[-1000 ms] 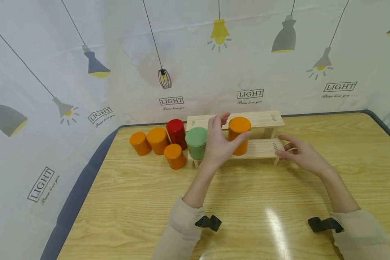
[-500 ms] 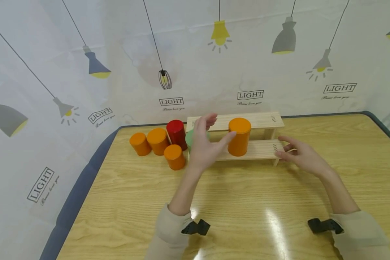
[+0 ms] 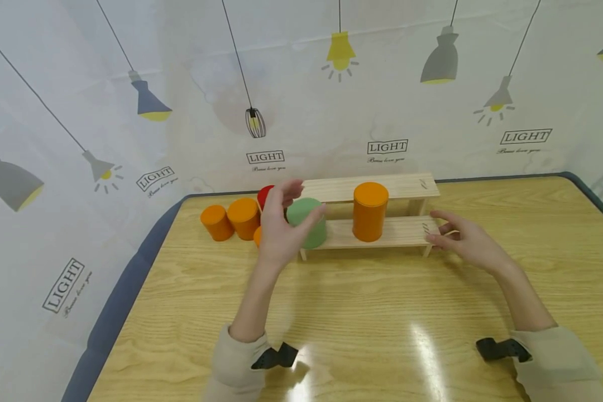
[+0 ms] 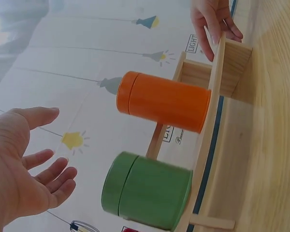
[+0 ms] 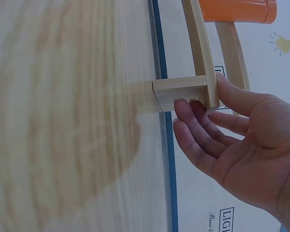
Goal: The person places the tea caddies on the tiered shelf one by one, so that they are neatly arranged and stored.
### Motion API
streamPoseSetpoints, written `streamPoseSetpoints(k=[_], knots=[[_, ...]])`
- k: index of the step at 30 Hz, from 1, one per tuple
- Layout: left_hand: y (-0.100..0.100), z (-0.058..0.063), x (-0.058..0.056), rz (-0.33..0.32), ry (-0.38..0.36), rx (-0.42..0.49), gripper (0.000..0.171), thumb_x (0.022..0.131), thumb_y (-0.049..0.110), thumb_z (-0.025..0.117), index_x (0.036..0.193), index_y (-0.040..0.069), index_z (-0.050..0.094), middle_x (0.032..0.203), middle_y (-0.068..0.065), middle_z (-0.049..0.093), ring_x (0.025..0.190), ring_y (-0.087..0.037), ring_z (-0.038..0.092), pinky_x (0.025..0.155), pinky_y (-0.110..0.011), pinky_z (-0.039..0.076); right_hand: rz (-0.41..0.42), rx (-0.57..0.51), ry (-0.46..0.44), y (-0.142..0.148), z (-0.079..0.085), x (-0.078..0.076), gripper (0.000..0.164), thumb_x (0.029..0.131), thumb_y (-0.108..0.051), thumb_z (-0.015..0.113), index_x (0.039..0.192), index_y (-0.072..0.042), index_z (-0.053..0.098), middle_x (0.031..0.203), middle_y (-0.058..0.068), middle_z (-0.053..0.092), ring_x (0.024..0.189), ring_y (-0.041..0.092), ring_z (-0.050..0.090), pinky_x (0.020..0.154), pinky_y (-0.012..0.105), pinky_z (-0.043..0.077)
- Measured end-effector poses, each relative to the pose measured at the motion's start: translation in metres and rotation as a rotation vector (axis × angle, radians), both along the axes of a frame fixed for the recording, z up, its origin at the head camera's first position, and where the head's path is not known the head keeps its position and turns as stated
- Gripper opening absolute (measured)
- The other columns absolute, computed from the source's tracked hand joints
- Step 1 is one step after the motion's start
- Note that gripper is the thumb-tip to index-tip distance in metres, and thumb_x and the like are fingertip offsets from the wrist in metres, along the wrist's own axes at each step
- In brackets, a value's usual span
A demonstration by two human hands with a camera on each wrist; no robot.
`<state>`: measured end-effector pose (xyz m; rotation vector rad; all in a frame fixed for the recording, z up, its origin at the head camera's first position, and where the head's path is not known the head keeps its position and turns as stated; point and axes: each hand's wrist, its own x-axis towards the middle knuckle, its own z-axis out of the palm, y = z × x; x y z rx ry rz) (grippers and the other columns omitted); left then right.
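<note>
My left hand (image 3: 280, 234) hangs beside the green lidded canister (image 4: 152, 193), fingers spread and nothing held. That canister stands upright at the left end of the lower tier of a two-tier wooden shelf (image 3: 404, 230). Farther right on the same tier stands a tall orange canister (image 3: 369, 216). At the shelf's right end, my right hand (image 3: 467, 243) grips the lower board's corner. The right wrist view has its thumb (image 5: 239, 99) on the board's upper face and curled fingers (image 5: 195, 135) by the end leg.
Left of the shelf are two orange canisters, one small (image 3: 217, 223) and one larger (image 3: 242, 218). A red canister (image 3: 264, 193) and another orange one (image 3: 257, 237) are partly hidden behind my left hand. A printed backdrop (image 3: 311, 123) rises behind the table (image 3: 362, 312).
My left hand has moved left, from around the tall orange canister to past the green one. The orange canister stays on the lower tier. My right hand has kept its place.
</note>
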<state>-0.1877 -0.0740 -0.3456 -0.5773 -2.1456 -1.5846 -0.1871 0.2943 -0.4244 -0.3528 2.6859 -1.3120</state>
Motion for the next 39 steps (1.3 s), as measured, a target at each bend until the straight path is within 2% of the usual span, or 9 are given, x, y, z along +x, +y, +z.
streamPoseSetpoints(k=[6,12,17,25,35,39], knots=[[-0.016,-0.01,-0.002,0.031,0.038,-0.025,0.053,0.088,0.014,0.08,0.131,-0.004,0.054,0.121,-0.017,0.06,0.113,-0.037,0.056,0.101,-0.048,0.046,-0.003,0.017,0.002,0.001,-0.002,0.0,0.07,0.103,-0.027,0.061,0.156,0.002,0.028,0.122,0.025,0.059,0.104,0.036,0.065,0.08,0.039,0.055],[-0.03,-0.016,0.0,0.045,0.022,-0.018,0.047,0.089,0.014,0.079,0.127,-0.003,0.056,0.118,-0.02,0.059,0.109,-0.039,0.055,0.095,-0.052,0.046,-0.003,0.018,-0.001,0.0,-0.002,-0.001,0.07,0.103,-0.028,0.061,0.157,0.001,0.027,0.122,0.025,0.058,0.105,0.036,0.064,0.081,0.039,0.055],[-0.042,-0.022,-0.001,0.053,-0.002,-0.007,0.044,0.09,0.01,0.077,0.126,-0.004,0.056,0.119,-0.021,0.059,0.11,-0.04,0.054,0.096,-0.054,0.045,-0.002,0.014,0.002,-0.001,-0.001,0.0,0.07,0.102,-0.028,0.062,0.157,0.001,0.028,0.121,0.025,0.058,0.104,0.035,0.065,0.08,0.038,0.056],[-0.06,-0.031,-0.001,0.08,-0.097,0.002,0.042,0.091,0.006,0.074,0.127,-0.005,0.055,0.12,-0.026,0.057,0.115,-0.042,0.053,0.104,-0.053,0.043,-0.002,0.017,0.002,0.0,0.0,0.0,0.07,0.102,-0.029,0.061,0.157,0.001,0.028,0.12,0.025,0.058,0.102,0.035,0.066,0.079,0.039,0.055],[-0.08,-0.051,-0.006,0.104,-0.255,-0.078,0.048,0.092,0.011,0.075,0.131,-0.005,0.05,0.128,-0.023,0.054,0.121,-0.042,0.052,0.106,-0.051,0.042,-0.005,0.018,-0.002,0.0,0.0,0.001,0.071,0.102,-0.029,0.062,0.156,0.001,0.028,0.12,0.025,0.058,0.101,0.034,0.066,0.079,0.038,0.055],[-0.086,-0.058,-0.011,0.118,-0.281,-0.115,0.054,0.09,0.014,0.077,0.132,-0.005,0.05,0.13,-0.024,0.053,0.12,-0.039,0.051,0.104,-0.05,0.042,-0.008,0.02,0.004,0.0,0.0,0.0,0.071,0.102,-0.029,0.062,0.156,0.002,0.028,0.119,0.025,0.059,0.102,0.035,0.066,0.079,0.036,0.055]])
